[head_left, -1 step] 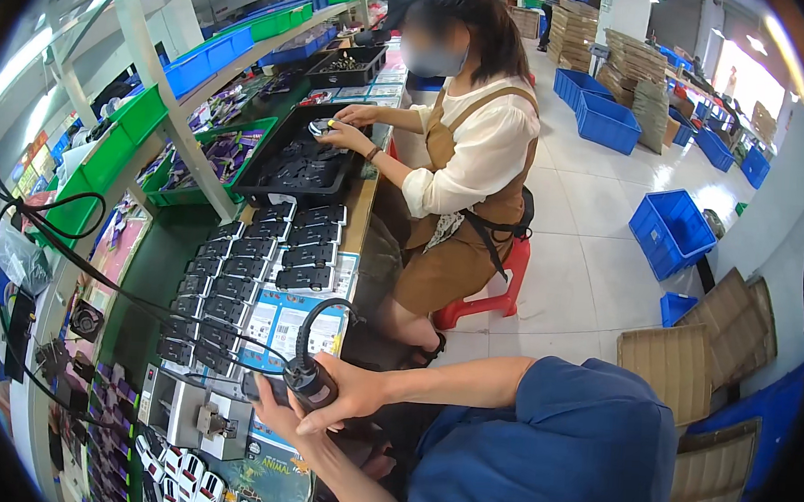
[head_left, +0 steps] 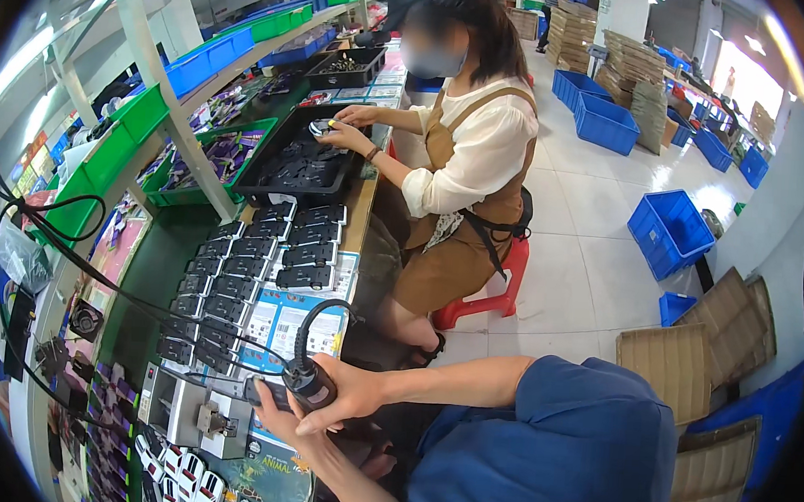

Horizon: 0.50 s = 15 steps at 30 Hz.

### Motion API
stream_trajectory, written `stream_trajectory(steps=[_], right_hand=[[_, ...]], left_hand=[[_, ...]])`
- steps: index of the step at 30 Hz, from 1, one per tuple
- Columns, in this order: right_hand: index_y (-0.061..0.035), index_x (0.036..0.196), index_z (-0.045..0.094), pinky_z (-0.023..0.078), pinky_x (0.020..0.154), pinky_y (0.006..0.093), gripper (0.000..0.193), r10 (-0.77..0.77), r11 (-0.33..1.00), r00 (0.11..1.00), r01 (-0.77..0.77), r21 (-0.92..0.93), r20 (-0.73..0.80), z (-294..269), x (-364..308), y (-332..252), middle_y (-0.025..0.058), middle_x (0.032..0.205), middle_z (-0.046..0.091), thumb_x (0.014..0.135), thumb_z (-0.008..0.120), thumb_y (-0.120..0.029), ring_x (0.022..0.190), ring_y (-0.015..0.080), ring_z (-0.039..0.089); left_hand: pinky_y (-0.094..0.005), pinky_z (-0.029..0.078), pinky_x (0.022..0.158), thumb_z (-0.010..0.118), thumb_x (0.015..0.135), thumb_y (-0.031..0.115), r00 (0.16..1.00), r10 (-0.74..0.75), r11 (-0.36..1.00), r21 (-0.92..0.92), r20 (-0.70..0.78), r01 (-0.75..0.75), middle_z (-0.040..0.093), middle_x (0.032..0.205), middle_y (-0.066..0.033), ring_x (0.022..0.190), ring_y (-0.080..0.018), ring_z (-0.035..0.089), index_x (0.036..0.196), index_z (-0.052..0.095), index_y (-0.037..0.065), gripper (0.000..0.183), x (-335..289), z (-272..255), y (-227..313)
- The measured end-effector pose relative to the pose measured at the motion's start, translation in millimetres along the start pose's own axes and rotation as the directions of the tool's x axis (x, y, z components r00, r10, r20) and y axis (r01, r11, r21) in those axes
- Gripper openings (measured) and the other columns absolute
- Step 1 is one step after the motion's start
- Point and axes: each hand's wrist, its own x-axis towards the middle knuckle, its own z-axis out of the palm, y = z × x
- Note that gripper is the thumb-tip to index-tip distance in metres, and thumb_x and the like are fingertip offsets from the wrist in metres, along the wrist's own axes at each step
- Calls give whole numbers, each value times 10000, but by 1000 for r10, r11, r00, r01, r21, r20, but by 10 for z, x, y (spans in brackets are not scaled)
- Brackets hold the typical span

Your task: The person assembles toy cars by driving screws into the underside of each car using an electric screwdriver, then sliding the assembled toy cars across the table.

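My right hand (head_left: 353, 392) is wrapped round a black corded electric screwdriver (head_left: 309, 385), held upright with its thick cable curving up from the top. Just below and left of it, my left hand (head_left: 279, 420) grips a small dark flat part (head_left: 266, 393), mostly hidden by the fingers; its kind cannot be made out. The screwdriver's tip is hidden behind my hands. Beyond them, rows of black toy car bases with white edges (head_left: 310, 253) lie on the bench. A grey metal device with a small clamp-like fitting (head_left: 215, 420) stands left of my left hand.
White toy car bodies (head_left: 189, 474) lie at the near bench end. A co-worker (head_left: 472, 154) sits farther along, both hands over a black bin (head_left: 296, 175). Black cables (head_left: 141, 298) hang across the bench from the left. Blue crates (head_left: 670, 232) stand on the floor.
The dark part in my left hand has shifted slightly and shows a little more beside the screwdriver. Both hands otherwise stay almost in place.
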Motion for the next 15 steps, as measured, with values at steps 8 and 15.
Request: stream_trajectory(steps=[8,15], right_hand=[[-24,769,620,394,498,223,251,64,993,998,-65,-98,-10,261,-47,298,0,646,580,768,810,-188,521,53,516],[-28,740,605,388,442,223,248,-57,996,993,49,-72,-107,366,-107,224,3,570,561,778,799,-179,434,71,513]], left_hand=[[-321,516,682,551,1019,309,998,57,993,101,41,-61,555,1042,-158,873,-204,601,1105,519,-85,405,-130,-116,-52],[-320,511,672,567,1011,342,1000,22,995,97,8,-23,582,1003,-155,850,-190,599,1123,497,-74,436,-234,-10,-4]])
